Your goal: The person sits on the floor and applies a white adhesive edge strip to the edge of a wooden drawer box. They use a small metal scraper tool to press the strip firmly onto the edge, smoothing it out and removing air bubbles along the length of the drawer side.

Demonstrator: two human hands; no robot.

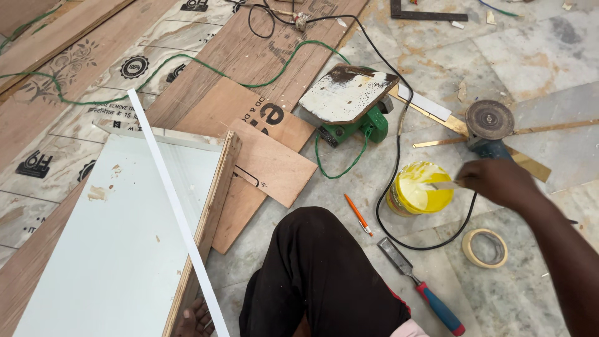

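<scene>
My right hand [499,182] reaches over an open yellow tub of glue [419,188] and grips a thin flat spreader [444,185] whose tip dips into the tub. My left hand [196,318] rests low at the frame's bottom, touching the edge of a white laminated plywood panel [125,243]. A long white edge strip [175,206] lies diagonally across that panel. My knee in black trousers [312,268] sits between the two hands.
On the marble floor lie an orange pen [358,214], a chisel with a red-blue handle [421,286], a roll of tape [485,248], an angle grinder [490,128], a green power tool [352,103], black and green cables, and plywood sheets [249,118].
</scene>
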